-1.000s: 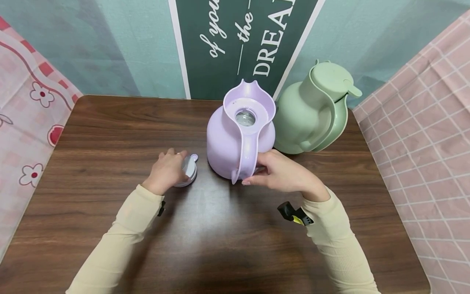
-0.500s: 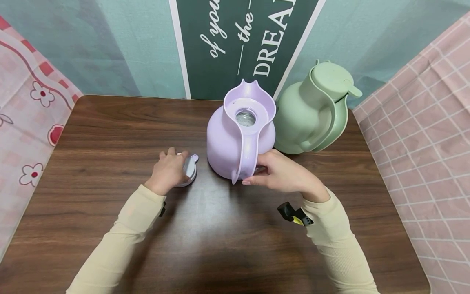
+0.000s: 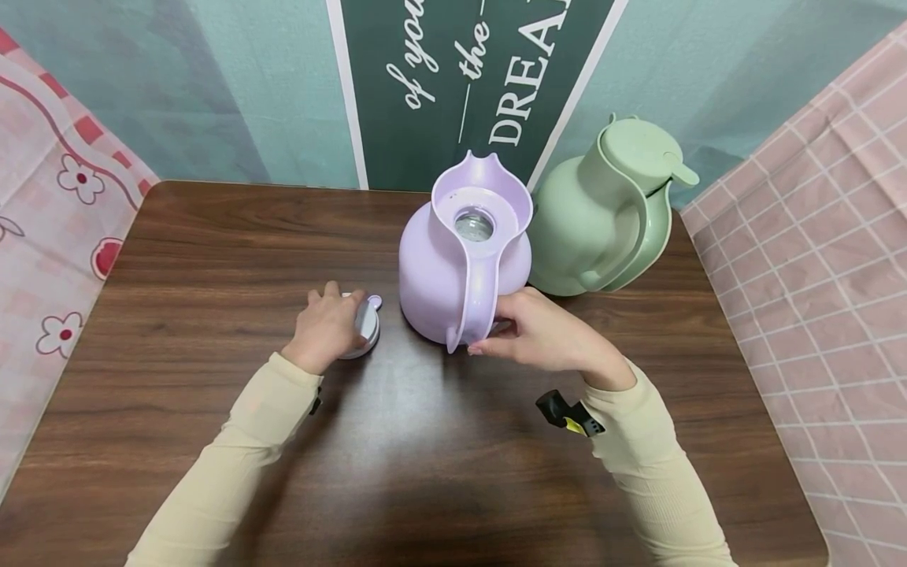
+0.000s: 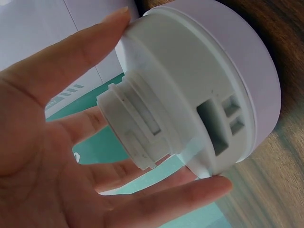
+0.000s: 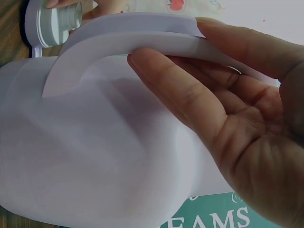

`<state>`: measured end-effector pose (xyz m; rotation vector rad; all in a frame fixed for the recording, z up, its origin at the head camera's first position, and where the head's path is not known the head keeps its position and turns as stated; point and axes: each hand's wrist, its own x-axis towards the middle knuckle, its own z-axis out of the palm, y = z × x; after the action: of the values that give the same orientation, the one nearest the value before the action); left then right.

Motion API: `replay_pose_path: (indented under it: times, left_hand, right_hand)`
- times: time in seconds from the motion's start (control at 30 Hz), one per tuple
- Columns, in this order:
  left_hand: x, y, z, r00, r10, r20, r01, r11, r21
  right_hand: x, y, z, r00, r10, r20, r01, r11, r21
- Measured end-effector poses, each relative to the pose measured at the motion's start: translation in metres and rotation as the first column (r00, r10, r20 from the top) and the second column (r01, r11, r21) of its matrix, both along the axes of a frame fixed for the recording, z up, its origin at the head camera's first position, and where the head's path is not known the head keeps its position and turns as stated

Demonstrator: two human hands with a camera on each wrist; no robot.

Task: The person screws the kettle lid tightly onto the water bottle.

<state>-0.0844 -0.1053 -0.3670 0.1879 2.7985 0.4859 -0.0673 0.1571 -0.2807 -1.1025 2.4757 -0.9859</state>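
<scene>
A lilac vacuum jug (image 3: 428,272) stands upright on the table, its round mouth (image 3: 473,227) uncovered. My right hand (image 3: 556,335) holds the jug's handle (image 3: 483,287) low down; in the right wrist view, thumb and fingers lie on both sides of the handle (image 5: 109,38). To the left of the jug, my left hand (image 3: 323,327) grips the jug lid (image 3: 368,327), which rests on its edge close to the tabletop. Its white screw plug (image 4: 137,123) points toward the palm in the left wrist view, with thumb and fingers around the lid's rim.
A green vacuum jug (image 3: 577,224) with its lid on stands at the back right, right beside the lilac one. Behind the wooden table (image 3: 212,260) hangs a teal backdrop (image 3: 283,94) with a lettered panel. Pink tiled cloth (image 3: 836,276) borders the right side.
My left wrist has shifted very slightly to the right while staying on the lid. The right hand and both jugs have stayed in place.
</scene>
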Motion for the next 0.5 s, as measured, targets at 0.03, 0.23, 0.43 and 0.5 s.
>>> replay_pose_path:
  times: [0.03,0.23,0.43,0.5]
  left_hand:
    - [0.0002,-0.0002,0.0002,1.0,0.0,-0.001,0.0,1.0,-0.001]
    - [0.0005,0.0,0.0011,1.0,-0.004,0.001,0.004,1.0,-0.011]
    - [0.0009,0.0001,0.0019,1.0,-0.001,0.002,0.001,1.0,-0.016]
    - [0.001,0.0004,0.0019,1.0,-0.002,-0.002,0.002,1.0,-0.017]
  right_hand:
    - [0.0002,-0.0005,0.0,1.0,-0.002,-0.009,0.002,1.0,0.003]
    - [0.0007,-0.0009,-0.0008,0.999,-0.006,-0.043,0.007,1.0,0.027]
    - [0.0011,-0.001,-0.0023,0.997,0.005,-0.076,-0.002,0.999,0.036]
    - [0.0016,-0.0009,-0.0022,0.996,0.005,-0.087,-0.002,0.999,0.035]
